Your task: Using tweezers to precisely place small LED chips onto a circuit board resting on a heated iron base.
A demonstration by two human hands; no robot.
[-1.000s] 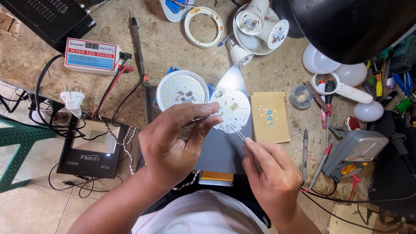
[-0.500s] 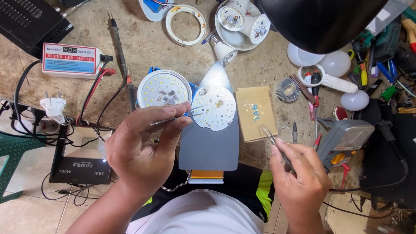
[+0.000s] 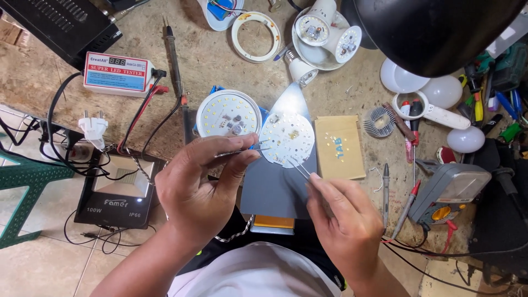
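On the far left a green plastic chair [image 3: 25,187] stands on the tiled floor, and beside it a white plug [image 3: 94,128] lies among black cables. Just to the right a black floodlight [image 3: 118,192] rests face up below the edge of the workbench [image 3: 220,66], and above it sits a white tester box [image 3: 118,74] with red and black leads trailing down.

Near the middle of the bench a round white lamp plate [image 3: 228,114] dotted with small yellow chips lies flat. The left hand [image 3: 201,190] is closed around thin metal tweezers [image 3: 242,149], thumb and forefinger pinching them, their tip reaching to the left edge of the round circuit board [image 3: 287,140]. That board lies on a grey mat [image 3: 275,190], in the lamp's bright patch, just right of the lamp plate.

The right hand [image 3: 344,220] pinches a second pair of tweezers [image 3: 300,168] between its fingertips, the points touching the board's lower edge.

Right of the board a tan cardboard square [image 3: 339,146] holds tiny parts. Further right lie a small round heat sink [image 3: 379,122], a pen-like probe [image 3: 385,190], a grey multimeter [image 3: 448,192] and white bulb domes [image 3: 440,91] under the black lamp shade [image 3: 434,30].
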